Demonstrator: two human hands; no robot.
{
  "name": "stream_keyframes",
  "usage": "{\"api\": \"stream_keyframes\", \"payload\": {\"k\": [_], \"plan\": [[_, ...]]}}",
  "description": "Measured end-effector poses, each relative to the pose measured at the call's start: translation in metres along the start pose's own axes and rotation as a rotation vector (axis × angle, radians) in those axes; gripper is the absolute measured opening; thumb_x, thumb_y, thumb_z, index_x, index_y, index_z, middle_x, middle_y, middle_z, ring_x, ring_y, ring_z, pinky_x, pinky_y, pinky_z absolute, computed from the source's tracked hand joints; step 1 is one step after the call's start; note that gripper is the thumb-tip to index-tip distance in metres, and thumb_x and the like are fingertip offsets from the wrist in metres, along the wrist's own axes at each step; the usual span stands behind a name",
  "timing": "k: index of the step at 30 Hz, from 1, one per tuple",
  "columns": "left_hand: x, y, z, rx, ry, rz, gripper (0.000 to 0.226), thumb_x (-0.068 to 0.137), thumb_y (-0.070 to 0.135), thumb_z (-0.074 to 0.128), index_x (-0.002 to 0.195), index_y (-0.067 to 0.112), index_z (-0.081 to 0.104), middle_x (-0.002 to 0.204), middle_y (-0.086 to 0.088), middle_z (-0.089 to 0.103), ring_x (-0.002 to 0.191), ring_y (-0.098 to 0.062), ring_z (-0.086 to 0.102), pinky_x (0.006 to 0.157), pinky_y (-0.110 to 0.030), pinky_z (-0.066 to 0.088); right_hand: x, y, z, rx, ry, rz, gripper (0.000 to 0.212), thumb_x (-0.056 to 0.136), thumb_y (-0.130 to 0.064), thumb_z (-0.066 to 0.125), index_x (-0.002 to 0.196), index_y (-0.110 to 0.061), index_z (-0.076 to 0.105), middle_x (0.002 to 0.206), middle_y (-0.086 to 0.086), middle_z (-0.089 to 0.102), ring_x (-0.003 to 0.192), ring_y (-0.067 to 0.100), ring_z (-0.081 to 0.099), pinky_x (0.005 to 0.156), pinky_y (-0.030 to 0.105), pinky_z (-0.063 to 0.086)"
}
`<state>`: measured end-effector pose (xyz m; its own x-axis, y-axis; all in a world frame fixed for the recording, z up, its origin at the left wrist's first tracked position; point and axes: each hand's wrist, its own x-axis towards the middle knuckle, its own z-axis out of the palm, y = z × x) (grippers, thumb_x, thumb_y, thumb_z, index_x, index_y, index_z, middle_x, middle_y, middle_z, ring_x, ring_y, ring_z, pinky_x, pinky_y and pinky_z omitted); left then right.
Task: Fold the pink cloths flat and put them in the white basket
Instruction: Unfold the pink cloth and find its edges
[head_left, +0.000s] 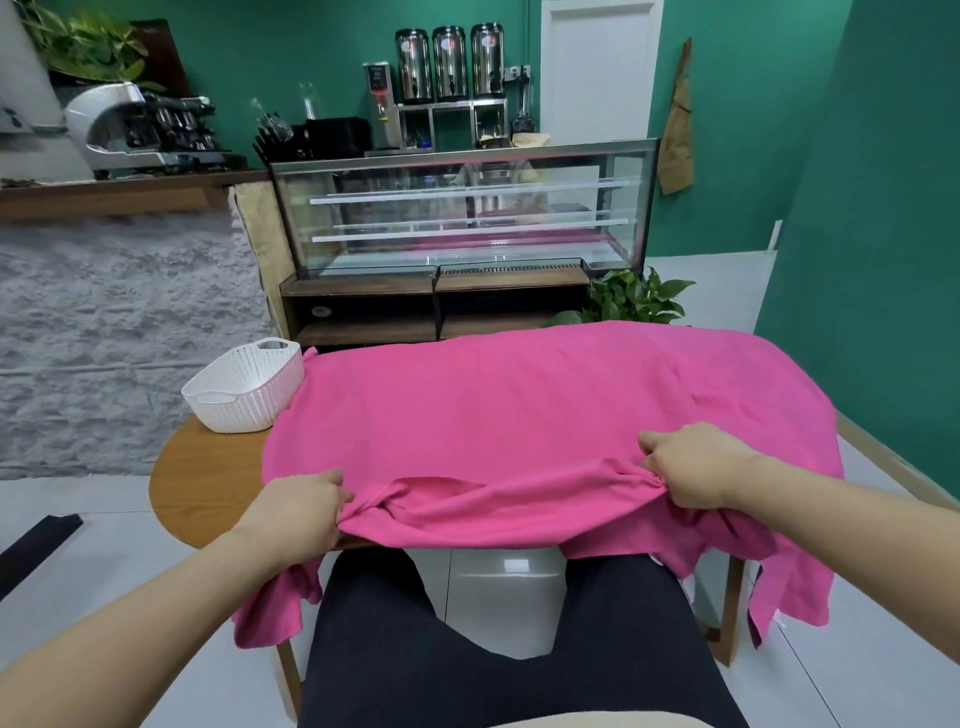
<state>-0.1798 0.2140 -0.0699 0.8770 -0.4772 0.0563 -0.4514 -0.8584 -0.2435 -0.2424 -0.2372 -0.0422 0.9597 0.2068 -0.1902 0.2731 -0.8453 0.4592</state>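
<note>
Left hand (298, 506): fingers curled round a bunched fold of the pink cloth's near edge, at the near left of the table; the grip looks set there to lift that side of the hem.
Right hand (691, 470): fingers and thumb pinch a gather of the same near edge, further right; the two hands sit well apart, probably so the edge stays taut and level as it is carried over.
Pink cloth (519, 405): spread across most of the wooden table (208, 478), covering it from near to far, with its right side and near corners hanging off the edges. Bright pink, soft, smooth in the middle, with a slack pleat sagging between the two grips.
White basket (244, 387): stands on the far left of the table, just beside the cloth's left edge, tilted slightly and with nothing visible inside it; it seems kept off to the side to leave the folding area free.
Stage: by my judgement the first fold is only beginning, and nothing is in the basket.
</note>
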Motion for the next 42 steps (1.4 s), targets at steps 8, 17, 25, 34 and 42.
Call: {"api": "stream_keyframes", "payload": {"k": [8, 17, 25, 34, 42], "plan": [[0.005, -0.015, 0.019, -0.236, 0.055, -0.006, 0.026, 0.069, 0.008, 0.057, 0.089, 0.024, 0.056, 0.084, 0.007, 0.061, 0.082, -0.022, 0.062, 0.072, -0.039, 0.048, 0.012, 0.011, 0.012, 0.116, 0.0, -0.032, 0.033, 0.084, -0.031, 0.069, 0.113, -0.023, 0.056, 0.113, 0.002, 0.058, 0.096, 0.026, 0.062, 0.08, 0.036, 0.049], [-0.007, -0.018, 0.022, -0.212, 0.009, -0.026, 0.034, 0.074, 0.06, 0.048, 0.085, 0.027, 0.052, 0.08, 0.011, 0.058, 0.076, -0.011, 0.059, 0.071, -0.032, 0.05, -0.001, 0.005, 0.015, 0.188, 0.068, -0.08, 0.045, 0.077, -0.072, 0.047, 0.092, -0.03, 0.051, 0.093, -0.008, 0.055, 0.082, 0.021, 0.062, 0.067, 0.031, 0.043], [0.001, -0.004, 0.01, -0.219, -0.172, -0.009, 0.024, 0.073, 0.041, 0.067, 0.078, 0.026, 0.049, 0.081, 0.014, 0.052, 0.078, -0.014, 0.056, 0.066, -0.025, 0.038, 0.007, 0.008, 0.016, 0.172, -0.073, -0.075, 0.014, 0.077, -0.012, 0.054, 0.086, -0.023, 0.052, 0.103, 0.0, 0.063, 0.097, 0.025, 0.058, 0.081, 0.034, 0.047], [-0.006, -0.004, 0.001, -0.166, -0.193, -0.025, 0.022, 0.081, 0.038, 0.063, 0.071, 0.031, 0.045, 0.064, 0.014, 0.054, 0.069, -0.01, 0.052, 0.062, -0.024, 0.036, 0.003, 0.01, 0.013, 0.304, -0.104, -0.07, 0.032, 0.076, -0.021, 0.062, 0.107, -0.028, 0.054, 0.091, -0.005, 0.065, 0.083, 0.021, 0.058, 0.07, 0.03, 0.043], [-0.01, -0.005, -0.004, -0.365, -0.306, -0.063, 0.084, 0.045, 0.1, 0.051, 0.078, 0.023, 0.06, 0.07, 0.011, 0.068, 0.065, -0.005, 0.061, 0.066, -0.024, 0.048, -0.001, 0.007, 0.014, 0.664, -0.223, -0.061, 0.042, 0.066, -0.06, 0.08, 0.093, -0.038, 0.058, 0.091, -0.019, 0.069, 0.087, 0.007, 0.066, 0.082, 0.024, 0.052]]}}
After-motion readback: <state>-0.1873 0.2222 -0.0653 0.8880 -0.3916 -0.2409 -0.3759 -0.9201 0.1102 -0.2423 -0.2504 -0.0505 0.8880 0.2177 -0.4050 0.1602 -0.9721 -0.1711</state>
